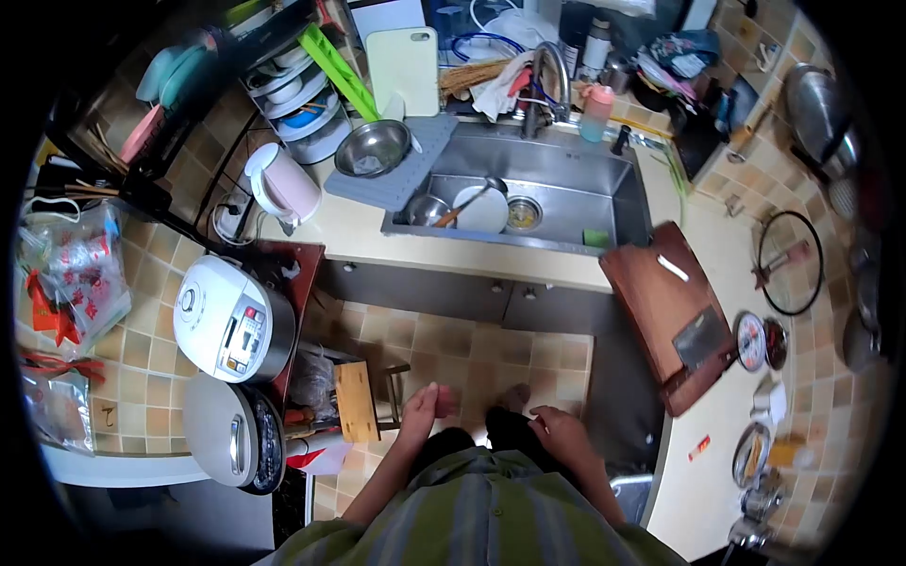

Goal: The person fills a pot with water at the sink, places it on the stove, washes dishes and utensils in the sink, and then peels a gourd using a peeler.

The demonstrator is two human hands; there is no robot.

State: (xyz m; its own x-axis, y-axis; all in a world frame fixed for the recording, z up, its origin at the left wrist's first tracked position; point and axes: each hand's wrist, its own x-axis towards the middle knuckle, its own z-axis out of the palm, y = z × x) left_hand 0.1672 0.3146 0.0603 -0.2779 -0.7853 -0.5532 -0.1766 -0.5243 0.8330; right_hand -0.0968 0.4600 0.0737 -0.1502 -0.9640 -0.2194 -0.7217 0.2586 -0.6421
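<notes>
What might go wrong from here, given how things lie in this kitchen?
The cutting board reaches the front edge of the counter, with what looks like a cleaver on it; a bump might shift both. The ladle lies across the plate in the sink and could slip. The wooden stool near the left hand might be knocked.

Left of the left hand (423, 407), the rice cooker (209, 316) is white and dark grey, the stool (357, 401) tan. Right of the right hand (562, 434), the board (646, 307) is reddish brown, the tabletop (694, 453) cream. Behind both hands, the shirt (462, 519) is olive green with grey stripes.
</notes>
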